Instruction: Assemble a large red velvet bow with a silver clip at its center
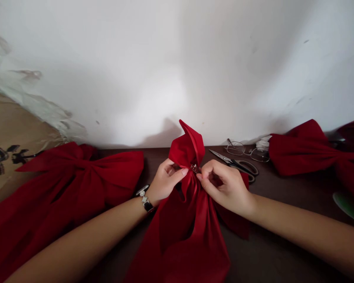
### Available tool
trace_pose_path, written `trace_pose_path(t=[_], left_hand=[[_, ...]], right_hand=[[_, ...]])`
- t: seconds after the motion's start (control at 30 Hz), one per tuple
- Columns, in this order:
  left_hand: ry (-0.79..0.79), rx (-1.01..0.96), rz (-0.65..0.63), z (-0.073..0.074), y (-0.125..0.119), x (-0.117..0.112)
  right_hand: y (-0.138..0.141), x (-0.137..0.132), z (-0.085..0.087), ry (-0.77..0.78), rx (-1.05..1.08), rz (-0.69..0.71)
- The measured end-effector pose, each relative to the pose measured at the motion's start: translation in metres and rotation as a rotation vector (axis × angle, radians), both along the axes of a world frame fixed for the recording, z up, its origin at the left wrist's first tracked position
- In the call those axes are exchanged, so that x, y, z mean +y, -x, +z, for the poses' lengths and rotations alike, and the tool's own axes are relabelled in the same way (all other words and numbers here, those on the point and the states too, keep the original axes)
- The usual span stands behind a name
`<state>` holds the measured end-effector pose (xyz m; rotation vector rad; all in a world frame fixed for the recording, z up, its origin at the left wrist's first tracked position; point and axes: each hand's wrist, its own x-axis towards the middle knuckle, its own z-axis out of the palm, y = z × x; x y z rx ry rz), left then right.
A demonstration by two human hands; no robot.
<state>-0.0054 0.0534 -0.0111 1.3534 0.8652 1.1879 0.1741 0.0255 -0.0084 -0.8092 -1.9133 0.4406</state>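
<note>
A large red fabric bow (183,232) lies in front of me, with one loop standing upright and long tails running toward me. My left hand (165,181) and my right hand (222,184) both pinch its gathered centre from either side. A small metal clip (195,168) shows between my fingertips, partly hidden by them. A wristwatch (144,199) with a metal band sits on my left wrist. Another red bow (85,177) lies to the left of my left arm, and a third (306,151) lies to the right, beyond my right hand.
The dark brown table (271,236) runs along a white wall (135,74). Black-handled scissors (238,165) and wire glasses (247,151) lie behind my right hand. Printed cardboard (11,133) and clear plastic (26,90) stand at the left; a pale green object (346,206) shows at the right.
</note>
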Motion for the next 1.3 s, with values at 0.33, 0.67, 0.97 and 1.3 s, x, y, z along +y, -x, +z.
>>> trace_pose_path(t=[0.33,0.67,0.97,1.3], left_hand=[[0.167,-0.062,-0.087,-0.007,0.003,-0.001],[0.225,-0.026,-0.025,-0.004,0.000,0.001],[0.258,0.058,0.069,-0.004,-0.003,0.005],[0.160,0.142,0.071,-0.005,-0.003,0.001]], right_hand=[[0.000,0.001,-0.003,0.005,-0.011,0.020],[-0.002,0.007,-0.008,0.017,-0.019,0.026],[-0.004,0.015,-0.014,0.011,-0.068,-0.011],[-0.004,0.017,-0.012,-0.019,-0.090,0.031]])
